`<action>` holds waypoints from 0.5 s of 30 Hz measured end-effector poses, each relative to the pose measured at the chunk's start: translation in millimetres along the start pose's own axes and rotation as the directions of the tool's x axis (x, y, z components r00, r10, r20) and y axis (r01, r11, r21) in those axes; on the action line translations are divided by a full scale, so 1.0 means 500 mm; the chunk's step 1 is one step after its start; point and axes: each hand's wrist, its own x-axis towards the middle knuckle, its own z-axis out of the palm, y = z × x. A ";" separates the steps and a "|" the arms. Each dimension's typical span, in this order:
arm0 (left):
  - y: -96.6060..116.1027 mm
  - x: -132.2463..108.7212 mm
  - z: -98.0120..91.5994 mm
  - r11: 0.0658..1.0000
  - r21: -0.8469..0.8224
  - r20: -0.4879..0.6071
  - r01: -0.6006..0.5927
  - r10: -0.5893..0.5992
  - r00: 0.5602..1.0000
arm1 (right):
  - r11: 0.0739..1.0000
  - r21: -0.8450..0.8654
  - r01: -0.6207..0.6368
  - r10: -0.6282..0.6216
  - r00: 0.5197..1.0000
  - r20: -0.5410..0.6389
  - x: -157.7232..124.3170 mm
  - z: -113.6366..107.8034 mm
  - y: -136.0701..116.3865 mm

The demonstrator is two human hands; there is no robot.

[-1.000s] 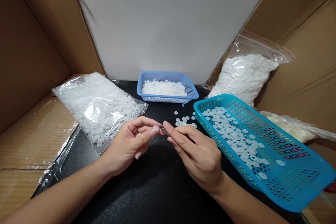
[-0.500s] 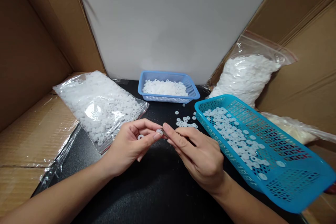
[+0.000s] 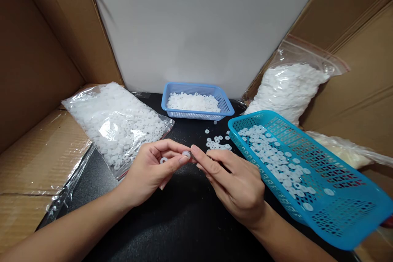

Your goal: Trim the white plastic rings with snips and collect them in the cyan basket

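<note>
Between the thumb and forefinger of my left hand (image 3: 153,168) is a small white plastic washer (image 3: 186,154). A second white washer (image 3: 163,160) rests in the curl of the same hand. My right hand (image 3: 230,180) is closed around a thin, dark metal tool (image 3: 193,156), its tip touching or very near the pinched washer. Fingers cover most of the tool, so its kind is unclear. Both hands meet above the black table (image 3: 178,217). Just beyond them lies a loose scatter of white washers (image 3: 216,144).
Straight ahead, a small blue basket (image 3: 198,115) holds a heap of washers. A larger turquoise basket (image 3: 346,233) with more washers stands at right. Full clear bags lie at left (image 3: 116,127) and back right (image 3: 285,88). Cardboard (image 3: 39,28) walls the sides.
My right hand has shifted very slightly to the right. The washer stays pinched in my left hand, and the baskets and bags have not moved.
</note>
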 end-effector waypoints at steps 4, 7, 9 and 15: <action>0.002 -0.002 0.000 1.000 0.002 0.005 -0.001 0.001 1.000 | 1.000 -0.003 0.002 -0.002 1.000 -0.006 0.001 -0.001 -0.001; 0.001 -0.004 0.000 1.000 0.007 -0.001 -0.010 0.010 1.000 | 1.000 0.004 0.003 -0.003 1.000 -0.006 0.002 -0.002 -0.001; 0.001 -0.005 -0.001 1.000 0.019 0.002 -0.010 0.010 1.000 | 1.000 0.006 0.004 -0.004 1.000 -0.001 0.001 -0.002 -0.002; -0.002 -0.005 -0.003 0.998 0.069 0.026 -0.015 0.013 1.000 | 1.000 0.006 0.008 -0.008 1.000 -0.001 -0.003 0.002 0.001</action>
